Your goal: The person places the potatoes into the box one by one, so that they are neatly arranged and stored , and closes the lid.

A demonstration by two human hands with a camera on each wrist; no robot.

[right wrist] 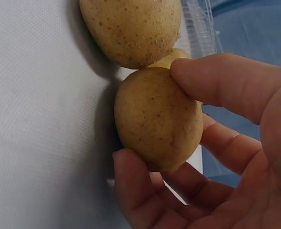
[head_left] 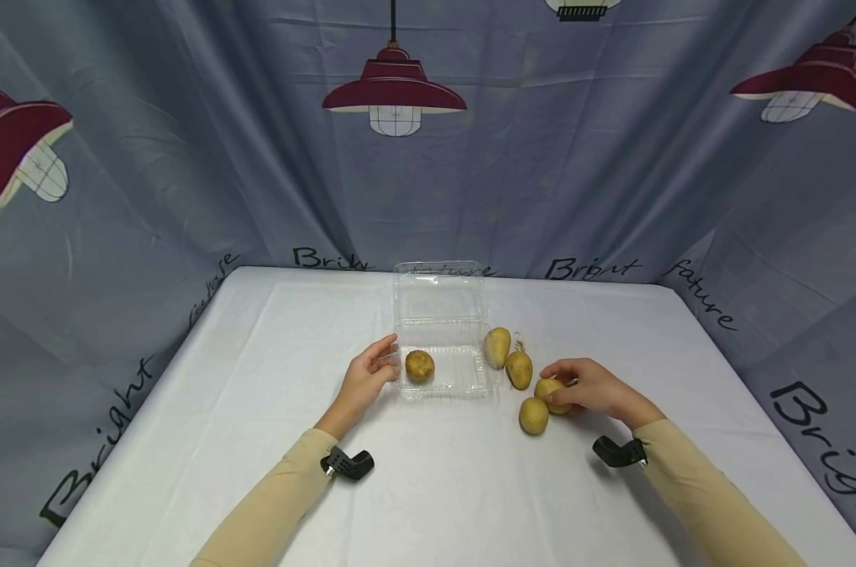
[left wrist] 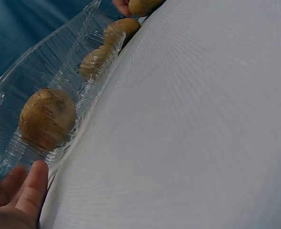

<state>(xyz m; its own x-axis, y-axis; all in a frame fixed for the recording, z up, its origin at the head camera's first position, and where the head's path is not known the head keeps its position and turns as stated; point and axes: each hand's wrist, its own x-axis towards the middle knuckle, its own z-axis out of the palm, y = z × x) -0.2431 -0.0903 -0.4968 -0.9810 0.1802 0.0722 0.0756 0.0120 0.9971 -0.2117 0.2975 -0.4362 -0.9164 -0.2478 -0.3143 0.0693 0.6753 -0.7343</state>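
A clear plastic clamshell container (head_left: 463,372) lies with its lid (head_left: 439,298) raised at the back. One potato (head_left: 419,366) sits inside it at the left, also seen through the wall as a brown potato (left wrist: 47,119) in the left wrist view. My left hand (head_left: 368,378) rests against the container's left side, its fingers (left wrist: 35,188) fairly straight at the wall. To the right of the container, my right hand (head_left: 594,390) grips a potato (right wrist: 157,119), thumb on one side and fingers curled round the other. Right beside it is another potato (head_left: 534,416).
Two more potatoes, one (head_left: 497,348) at the container's right wall and one (head_left: 519,370) just beside that, lie on the white-covered table (head_left: 428,488). A blue-grey curtain (head_left: 527,181) with printed lamps hangs behind the table.
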